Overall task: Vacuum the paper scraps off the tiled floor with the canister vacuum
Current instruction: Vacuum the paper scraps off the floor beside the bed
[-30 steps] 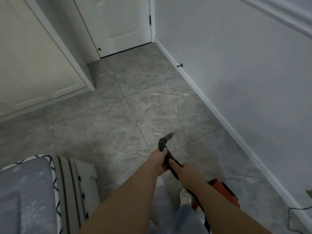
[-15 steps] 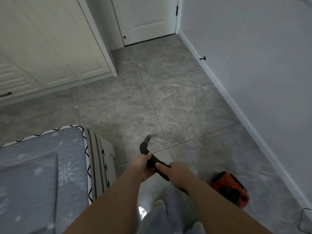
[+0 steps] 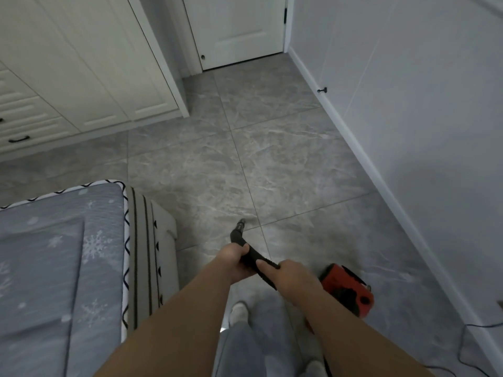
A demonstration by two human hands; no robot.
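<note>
Both hands are on the hose [image 3: 251,255] — the left hand [image 3: 236,261] wraps it nearer the nozzle [image 3: 239,227], fingers curled tight around the black grip. The right hand [image 3: 292,276] clamps it just behind, thumb laid flat along the top. The nozzle pokes out past the left fingers, angled down over a grout line in the floor [image 3: 217,164]. The red vacuum [image 3: 351,291] sits on the tiles just right of the right wrist. Bed [image 3: 60,240] at left, wall [image 3: 422,91] at right.
</note>
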